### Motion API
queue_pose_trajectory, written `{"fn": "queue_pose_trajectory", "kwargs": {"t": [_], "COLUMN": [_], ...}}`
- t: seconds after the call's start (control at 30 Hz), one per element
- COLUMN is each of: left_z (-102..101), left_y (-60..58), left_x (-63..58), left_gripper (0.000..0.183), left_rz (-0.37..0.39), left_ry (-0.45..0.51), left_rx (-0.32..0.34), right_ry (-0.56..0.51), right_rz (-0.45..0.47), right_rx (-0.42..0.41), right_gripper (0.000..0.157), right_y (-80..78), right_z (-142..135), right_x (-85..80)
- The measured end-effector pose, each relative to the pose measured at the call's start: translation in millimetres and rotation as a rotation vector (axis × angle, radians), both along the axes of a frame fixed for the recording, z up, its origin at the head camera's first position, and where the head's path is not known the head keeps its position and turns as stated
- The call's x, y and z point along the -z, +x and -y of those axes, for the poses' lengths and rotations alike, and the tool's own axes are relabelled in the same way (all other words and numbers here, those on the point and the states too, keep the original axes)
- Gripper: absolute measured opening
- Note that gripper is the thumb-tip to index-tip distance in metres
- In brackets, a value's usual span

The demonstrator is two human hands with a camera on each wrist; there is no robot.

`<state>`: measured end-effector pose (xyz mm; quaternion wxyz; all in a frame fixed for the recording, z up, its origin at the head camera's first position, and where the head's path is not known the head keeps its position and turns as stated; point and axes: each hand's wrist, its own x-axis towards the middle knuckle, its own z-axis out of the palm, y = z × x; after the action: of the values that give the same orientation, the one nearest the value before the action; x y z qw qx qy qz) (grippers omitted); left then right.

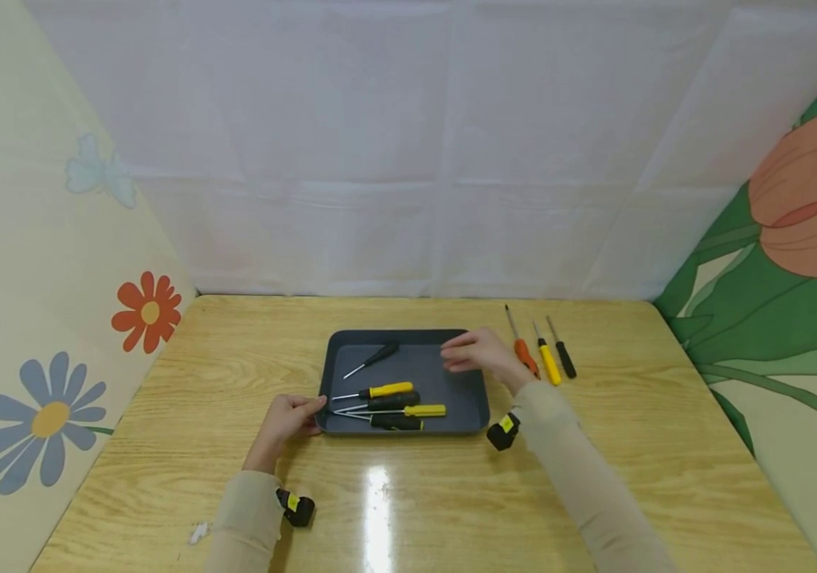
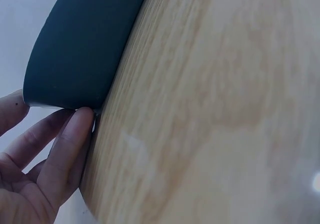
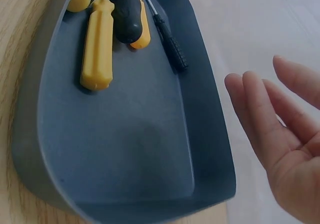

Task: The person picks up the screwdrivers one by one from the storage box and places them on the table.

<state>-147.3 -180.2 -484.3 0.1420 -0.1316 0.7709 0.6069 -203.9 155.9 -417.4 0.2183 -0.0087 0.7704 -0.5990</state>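
A dark grey tray (image 1: 451,398) lies on the wooden table with several screwdrivers inside, tips pointing left. Among them are a small black screwdriver (image 1: 382,353) by the far wall and a yellow-handled screwdriver (image 1: 426,411) near the front. My left hand (image 1: 294,418) pinches the tray's left end, thumb at the rim and fingertips (image 2: 80,124) against the outer wall low down. Over the tray's right end is my right hand (image 1: 480,354), holding nothing, its fingers extended and slightly bent. The right wrist view shows those fingers (image 3: 260,103) apart from the screwdrivers.
Right of the tray, three screwdrivers lie side by side on the table: an orange one (image 1: 525,358), a yellow one (image 1: 548,362) and a black one (image 1: 564,360). A white cloth (image 1: 408,175) hangs behind the table. A small white scrap (image 1: 199,532) lies at the front left.
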Motion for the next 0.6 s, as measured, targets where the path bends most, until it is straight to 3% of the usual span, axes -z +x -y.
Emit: {"fn": "queue_pose_trajectory", "kwargs": {"t": [0.6], "left_z": [-0.5], "left_y": [-0.4], "left_x": [-2.0], "left_gripper": [0.028], "left_rz": [0.016], "left_ry": [0.002], "left_rx": [-0.003], "right_ry": [-0.027], "right_rz": [-0.013], "right_rx": [-0.047], "right_gripper": [0.039], "right_y": [-3.6], "right_z": [14.3], "right_x": [9.0]}}
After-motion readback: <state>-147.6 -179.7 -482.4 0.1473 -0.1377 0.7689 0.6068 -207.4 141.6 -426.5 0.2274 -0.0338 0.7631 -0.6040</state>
